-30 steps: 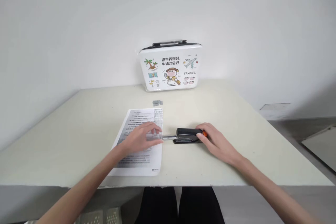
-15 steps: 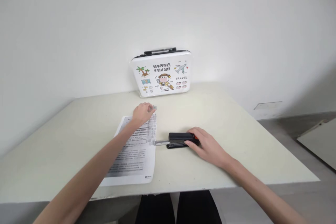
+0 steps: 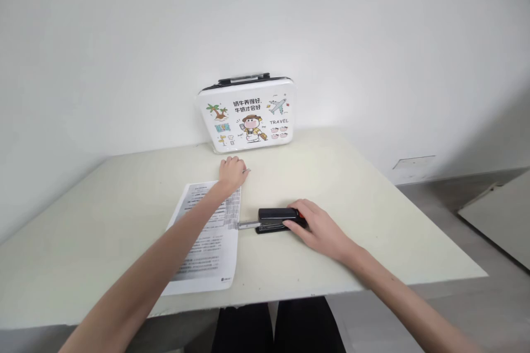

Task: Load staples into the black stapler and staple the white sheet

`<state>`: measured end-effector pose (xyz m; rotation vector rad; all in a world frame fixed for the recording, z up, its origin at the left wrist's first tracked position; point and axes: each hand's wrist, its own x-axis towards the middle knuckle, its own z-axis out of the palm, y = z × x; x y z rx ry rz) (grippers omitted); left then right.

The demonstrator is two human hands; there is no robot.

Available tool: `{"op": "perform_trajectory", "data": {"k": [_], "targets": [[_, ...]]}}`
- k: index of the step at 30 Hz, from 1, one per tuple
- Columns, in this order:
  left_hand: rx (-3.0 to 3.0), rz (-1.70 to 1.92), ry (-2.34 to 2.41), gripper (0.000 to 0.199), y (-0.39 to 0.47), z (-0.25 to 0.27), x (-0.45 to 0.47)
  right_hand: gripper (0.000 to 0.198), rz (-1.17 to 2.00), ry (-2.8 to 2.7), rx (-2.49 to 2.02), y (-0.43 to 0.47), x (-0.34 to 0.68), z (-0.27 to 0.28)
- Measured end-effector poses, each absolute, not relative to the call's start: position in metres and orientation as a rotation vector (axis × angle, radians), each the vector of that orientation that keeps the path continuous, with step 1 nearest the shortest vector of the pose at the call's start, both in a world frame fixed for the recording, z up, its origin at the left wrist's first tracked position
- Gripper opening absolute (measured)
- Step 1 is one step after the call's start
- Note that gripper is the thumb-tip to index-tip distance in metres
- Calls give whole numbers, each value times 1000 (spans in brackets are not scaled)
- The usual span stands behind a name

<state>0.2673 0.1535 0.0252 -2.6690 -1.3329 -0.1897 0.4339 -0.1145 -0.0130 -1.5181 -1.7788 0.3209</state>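
Observation:
My right hand [image 3: 317, 226] is wrapped around the rear of a black stapler [image 3: 275, 214], which lies on the table with its front to the left. A silver metal tray [image 3: 249, 225] sticks out of the stapler's front and reaches the paper's right edge. Just beyond the paper's top right corner, my left hand [image 3: 234, 172] is closed, its knuckles up. A small silvery strip of staples [image 3: 246, 170] pokes out at its fingertips, mostly hidden. Grey staple strips [image 3: 232, 210] lie along the right side of the printed paper [image 3: 207, 273], partly under my left wrist.
A white cartoon-printed case [image 3: 248, 116] with a black handle stands against the wall at the back of the pale table [image 3: 331, 176]. The table's front edge runs just above my legs. A wall plate [image 3: 414, 162] is low on the right.
My left hand has turned and shifted slightly right of the paper's corner, covering more of the strip of staples. The whole view has shifted a little. My right hand keeps its grip on the stapler.

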Motion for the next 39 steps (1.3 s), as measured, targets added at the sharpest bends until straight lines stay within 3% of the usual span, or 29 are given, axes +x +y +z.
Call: {"op": "perform_trajectory", "data": {"k": [13,25,39], "targets": [[-2978,-418,-1283,12,125,26,269,21,375,-1771,-1551,-115,435,-14],[-3361,-916,-1637,39,73,39,185,24,393,-1771,-1603,-119,435,-13],[-3343,-792,-1253,24,2,30,147,27,400,-1778,-1664,-119,437,-18]]}}
